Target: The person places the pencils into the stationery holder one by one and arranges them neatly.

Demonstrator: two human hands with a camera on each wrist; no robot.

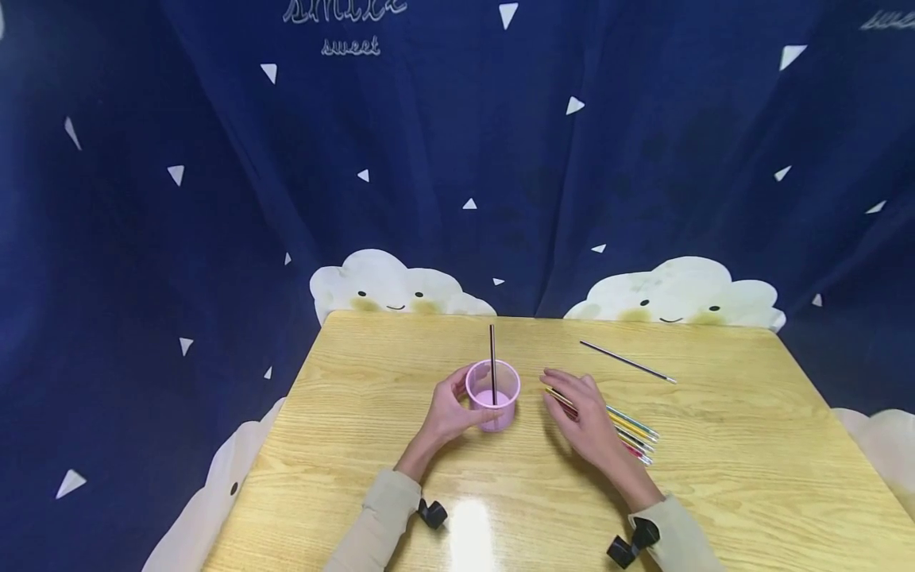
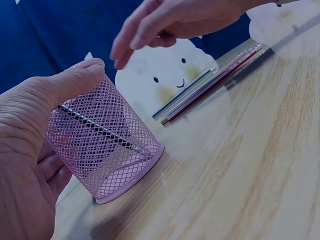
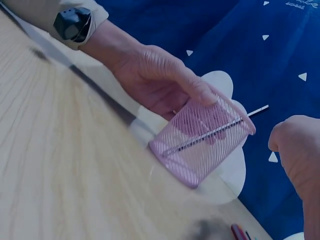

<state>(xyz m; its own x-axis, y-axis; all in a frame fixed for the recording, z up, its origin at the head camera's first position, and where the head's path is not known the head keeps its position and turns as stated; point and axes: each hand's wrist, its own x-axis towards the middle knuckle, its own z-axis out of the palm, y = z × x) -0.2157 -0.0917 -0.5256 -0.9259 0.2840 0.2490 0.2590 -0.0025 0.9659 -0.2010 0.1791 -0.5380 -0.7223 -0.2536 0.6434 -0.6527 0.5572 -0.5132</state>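
A pink mesh pencil cup (image 1: 508, 412) stands on the table, held by my left hand (image 1: 445, 415) with the thumb on its near side and the fingers round the far side. One dark pencil (image 1: 492, 349) leans inside the cup, its upper end above the rim. My right hand (image 1: 582, 417) hovers to the right of the cup, fingers loosely bent and nothing between them. Below it lies a bunch of coloured pencils (image 1: 633, 433), partly hidden by that hand. The left wrist view shows the mesh wall (image 2: 107, 145) and the right hand (image 2: 180, 20) raised above the table.
A single dark pencil (image 1: 627, 362) lies apart, farther back on the right of the wooden table (image 1: 750, 445). Behind the table hangs a dark blue curtain (image 1: 443, 143) with white triangles and smiling clouds. Black wrist cameras (image 1: 432, 514) sit on both sleeves.
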